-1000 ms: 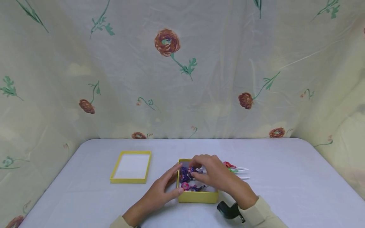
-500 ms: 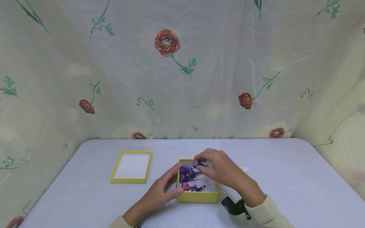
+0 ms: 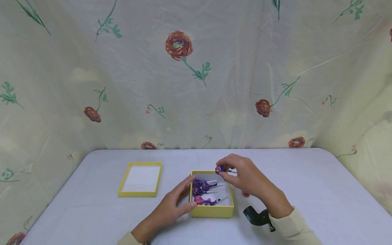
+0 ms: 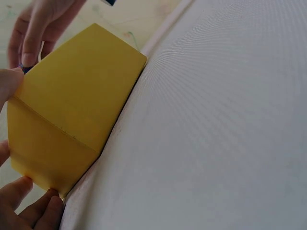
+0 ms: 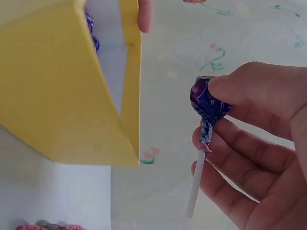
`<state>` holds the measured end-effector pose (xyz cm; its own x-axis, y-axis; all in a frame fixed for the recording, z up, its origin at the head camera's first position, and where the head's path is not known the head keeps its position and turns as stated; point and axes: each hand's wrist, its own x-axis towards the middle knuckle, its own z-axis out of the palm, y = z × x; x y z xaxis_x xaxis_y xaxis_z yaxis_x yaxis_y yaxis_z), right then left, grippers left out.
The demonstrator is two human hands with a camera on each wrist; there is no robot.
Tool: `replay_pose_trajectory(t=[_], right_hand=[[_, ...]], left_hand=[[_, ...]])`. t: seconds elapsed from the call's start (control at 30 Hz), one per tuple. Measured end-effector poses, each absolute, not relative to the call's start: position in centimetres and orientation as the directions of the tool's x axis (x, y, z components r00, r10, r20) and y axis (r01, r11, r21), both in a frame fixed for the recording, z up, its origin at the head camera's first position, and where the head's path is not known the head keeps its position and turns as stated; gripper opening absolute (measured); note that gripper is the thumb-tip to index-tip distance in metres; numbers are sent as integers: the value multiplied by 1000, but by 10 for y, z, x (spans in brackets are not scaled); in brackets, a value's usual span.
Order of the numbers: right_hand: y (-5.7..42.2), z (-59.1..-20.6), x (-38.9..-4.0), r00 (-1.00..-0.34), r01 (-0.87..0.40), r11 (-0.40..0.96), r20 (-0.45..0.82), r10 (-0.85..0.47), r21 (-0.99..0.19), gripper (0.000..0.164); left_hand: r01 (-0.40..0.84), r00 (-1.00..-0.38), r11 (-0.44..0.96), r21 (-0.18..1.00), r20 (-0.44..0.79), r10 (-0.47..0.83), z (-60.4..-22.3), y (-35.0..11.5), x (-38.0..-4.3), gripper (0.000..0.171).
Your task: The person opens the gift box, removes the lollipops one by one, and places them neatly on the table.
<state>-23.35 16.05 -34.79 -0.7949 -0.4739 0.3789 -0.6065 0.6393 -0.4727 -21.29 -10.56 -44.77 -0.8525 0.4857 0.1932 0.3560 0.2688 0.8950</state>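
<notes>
My right hand pinches a lollipop by its head, between thumb and fingers. This lollipop has a dark blue and purple wrapper and a white stick. It is just above the far right corner of a yellow box. Inside the open box lie several purple-wrapped lollipops and a pink one, their sticks pointing right. My left hand holds the box at its left side, thumb at the near left corner and fingers along the left wall. In the left wrist view, fingertips touch the yellow side.
To the left, a yellow-rimmed lid with a white inside lies flat on the white table. A red-wrapped lollipop on the table peeks out under my right forearm. A black device sits at my right wrist. Flowered cloth surrounds the table.
My right hand has lifted a purple lollipop from the box's left side and carried it right and away, to above the far right corner. The left hand stays on the box.
</notes>
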Motion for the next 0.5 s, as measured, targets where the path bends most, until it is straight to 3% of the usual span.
replay_pose_trajectory(t=[0.5], right_hand=[[179,-348,-242,-828,-554,690,394,-398,-466,22]], left_hand=[[368,-849,274,888,201,489,-448,-105,-213,71]])
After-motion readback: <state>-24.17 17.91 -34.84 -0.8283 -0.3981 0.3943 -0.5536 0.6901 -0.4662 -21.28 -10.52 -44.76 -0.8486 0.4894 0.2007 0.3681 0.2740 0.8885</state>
